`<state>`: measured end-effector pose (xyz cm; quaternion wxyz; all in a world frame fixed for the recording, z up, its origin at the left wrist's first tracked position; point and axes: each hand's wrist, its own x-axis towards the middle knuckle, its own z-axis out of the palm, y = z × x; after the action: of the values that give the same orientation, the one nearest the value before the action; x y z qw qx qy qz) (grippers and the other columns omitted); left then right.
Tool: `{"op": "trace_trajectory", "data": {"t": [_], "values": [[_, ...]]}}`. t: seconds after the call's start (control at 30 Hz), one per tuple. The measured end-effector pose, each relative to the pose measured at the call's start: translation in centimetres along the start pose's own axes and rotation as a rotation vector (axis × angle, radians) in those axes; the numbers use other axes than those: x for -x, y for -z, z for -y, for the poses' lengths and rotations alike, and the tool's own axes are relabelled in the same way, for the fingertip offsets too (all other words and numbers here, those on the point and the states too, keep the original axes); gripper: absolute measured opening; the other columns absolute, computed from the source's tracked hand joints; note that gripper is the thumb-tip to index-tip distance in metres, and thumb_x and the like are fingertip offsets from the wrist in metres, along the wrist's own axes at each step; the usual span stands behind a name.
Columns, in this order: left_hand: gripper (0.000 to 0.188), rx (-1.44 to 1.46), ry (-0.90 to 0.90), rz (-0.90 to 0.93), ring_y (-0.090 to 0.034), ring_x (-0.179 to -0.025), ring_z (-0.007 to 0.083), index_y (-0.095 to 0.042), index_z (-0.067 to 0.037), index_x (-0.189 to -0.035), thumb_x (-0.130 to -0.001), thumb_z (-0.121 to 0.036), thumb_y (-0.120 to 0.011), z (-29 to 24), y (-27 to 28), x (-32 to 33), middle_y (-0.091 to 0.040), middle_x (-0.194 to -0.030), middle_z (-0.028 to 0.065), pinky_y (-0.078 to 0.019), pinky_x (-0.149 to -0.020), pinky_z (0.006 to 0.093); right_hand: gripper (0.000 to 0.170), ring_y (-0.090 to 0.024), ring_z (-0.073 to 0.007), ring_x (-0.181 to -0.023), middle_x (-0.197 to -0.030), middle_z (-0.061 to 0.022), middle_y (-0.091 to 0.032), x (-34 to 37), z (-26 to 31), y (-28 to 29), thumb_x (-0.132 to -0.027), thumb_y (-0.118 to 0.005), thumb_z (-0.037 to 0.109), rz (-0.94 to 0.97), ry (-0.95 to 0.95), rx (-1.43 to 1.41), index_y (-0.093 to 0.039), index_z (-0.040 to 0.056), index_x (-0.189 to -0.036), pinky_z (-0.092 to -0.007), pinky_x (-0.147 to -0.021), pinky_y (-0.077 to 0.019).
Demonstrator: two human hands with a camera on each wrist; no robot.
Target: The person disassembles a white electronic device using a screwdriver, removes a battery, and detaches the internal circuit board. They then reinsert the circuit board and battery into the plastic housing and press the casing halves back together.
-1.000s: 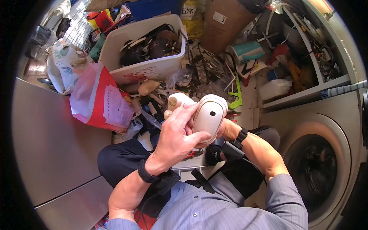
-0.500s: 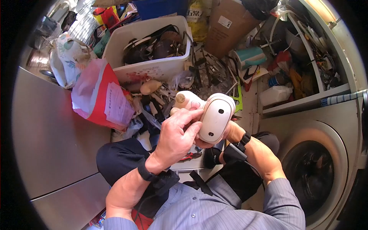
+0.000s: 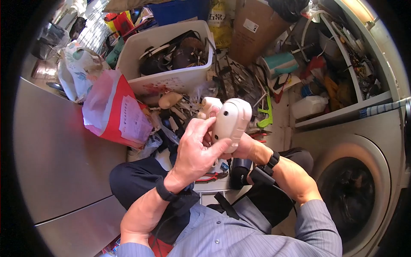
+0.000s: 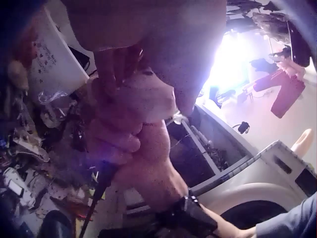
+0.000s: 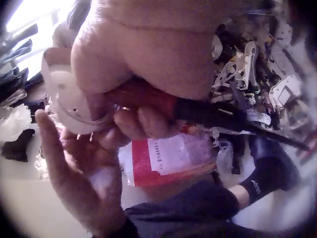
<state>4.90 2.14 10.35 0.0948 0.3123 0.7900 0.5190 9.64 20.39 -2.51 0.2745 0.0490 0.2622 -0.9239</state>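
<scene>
Gripping white casing (image 3: 231, 120), left hand (image 3: 192, 149) clamped thumb and fingers | right hand (image 3: 247, 147) curled fingers round red-and-black tool (image 5: 153, 100) (casing tilted) | red-striped bag (image 3: 114, 122) stood nine o'clock

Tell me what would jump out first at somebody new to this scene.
Most likely the glossy white rounded casing, held up in the middle between the left hand and the right hand. Next, the white bin heaped with dark odds and ends beyond the hands, and the bright red bag to its left. The washing machine stands out on the far right.
</scene>
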Motion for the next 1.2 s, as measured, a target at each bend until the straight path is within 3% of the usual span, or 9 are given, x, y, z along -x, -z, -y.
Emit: {"op": "trace_trajectory", "data": {"t": [0.03,0.2,0.3,0.57,0.67,0.73,0.87,1.0,1.2], "values": [[0.072,0.012,0.083,0.039,-0.066,-0.094,0.0314,-0.058,0.008,-0.136,-0.08,-0.026,-0.089,0.1,-0.3,0.1,-0.06,-0.121,0.0193,-0.0564,-0.087,0.0399,0.032,-0.048,-0.0066,-0.054,-0.091,0.0024,-0.065,0.2,0.7,-3.2,-0.104,-0.064,0.036,-0.206,0.117,0.215,-0.066,0.0109,-0.122,-0.0228,-0.045,-0.0338],[0.074,-0.167,0.044,-0.053,-0.063,-0.117,0.0437,-0.05,0.006,-0.143,-0.082,-0.025,-0.079,2.8,-2.1,0.0,-0.06,-0.13,0.0262,-0.0488,-0.106,0.0496,0.033,-0.053,-0.007,-0.052,-0.078,-0.0014,-0.067,-0.4,-0.1,-3.3,-0.105,-0.061,0.038,-0.367,0.131,0.32,-0.07,0.0064,-0.106,-0.024,-0.045,-0.0375],[0.056,0.074,0.212,-0.089,-0.069,-0.116,0.0353,-0.053,0.002,-0.142,-0.089,-0.014,-0.064,3.7,-1.3,-0.9,-0.069,-0.124,0.0257,-0.0529,-0.101,0.0424,0.042,-0.056,-0.0085,-0.052,-0.07,-0.0065,-0.068,0.2,0.8,-4.6,-0.105,-0.059,0.043,-0.339,0.012,0.601,-0.069,0.0047,-0.09,-0.0257,-0.045,-0.0402],[0.028,0.144,0.307,-0.207,-0.073,-0.098,0.0191,-0.07,0.003,-0.116,-0.091,-0.003,-0.059,7.5,0.8,-2.8,-0.077,-0.107,0.0154,-0.056,-0.088,0.0341,0.04,-0.064,-0.0122,-0.073,-0.082,-0.0047,-0.073,5.6,6.8,-11.2,-0.102,-0.065,0.039,0.0,-0.221,1.095,-0.072,0.0004,-0.103,-0.0316,-0.066,-0.0509],[0.022,0.026,0.388,-0.14,-0.072,-0.092,0.0147,-0.071,0.004,-0.109,-0.091,-0.004,-0.061,6.5,1.5,-3.2,-0.078,-0.099,0.0122,-0.0559,-0.083,0.0321,0.043,-0.072,-0.0202,-0.088,-0.098,-0.0174,-0.077,6.7,8.2,-9.5,-0.097,-0.071,0.037,-0.461,0.295,1.378,-0.073,-0.0034,-0.112,-0.0371,-0.083,-0.0568],[0.019,0.168,0.382,-0.134,-0.071,-0.087,0.0119,-0.071,0.005,-0.104,-0.091,-0.005,-0.063,6.5,1.4,-3.2,-0.078,-0.093,0.0095,-0.0553,-0.079,0.0308,0.048,-0.073,-0.0225,-0.093,-0.1,-0.0214,-0.075,6.1,8.5,-7.3,-0.095,-0.073,0.039,-0.681,0.415,1.524,-0.073,-0.0045,-0.115,-0.0383,-0.086,-0.0571],[0.023,0.244,0.463,0.075,-0.068,-0.085,0.0089,-0.07,0.002,-0.113,-0.091,-0.003,-0.065,6.3,1.1,-2.9,-0.076,-0.099,0.0056,-0.0546,-0.076,0.027,0.053,-0.072,-0.022,-0.097,-0.102,-0.0167,-0.077,5.1,7.8,-5.9,-0.093,-0.075,0.038,-0.524,0.162,1.267,-0.071,-0.0061,-0.121,-0.0362,-0.091,-0.0552],[0.018,0.341,0.581,0.127,-0.06,-0.07,0.0046,-0.074,0.0,-0.103,-0.088,-0.004,-0.064,5.4,0.5,-2.6,-0.072,-0.087,0.0002,-0.0477,-0.061,0.022,0.025,-0.053,-0.0082,-0.065,-0.082,0.0004,-0.064,4.4,5.7,-5.2,-0.094,-0.066,0.022,-0.499,0.012,0.795,-0.073,0.0004,-0.102,-0.0273,-0.058,-0.0416],[0.026,0.487,0.745,0.198,-0.049,-0.053,0.0058,-0.075,0.0,-0.104,-0.086,-0.006,-0.057,5.9,0.0,-1.8,-0.063,-0.073,-0.0021,-0.0353,-0.044,0.025,0.013,-0.05,-0.0055,-0.062,-0.078,0.0035,-0.06,3.8,3.9,-3.5,-0.089,-0.069,0.013,-0.476,-0.031,0.461,-0.071,0.0043,-0.098,-0.0247,-0.052,-0.0357]]}}
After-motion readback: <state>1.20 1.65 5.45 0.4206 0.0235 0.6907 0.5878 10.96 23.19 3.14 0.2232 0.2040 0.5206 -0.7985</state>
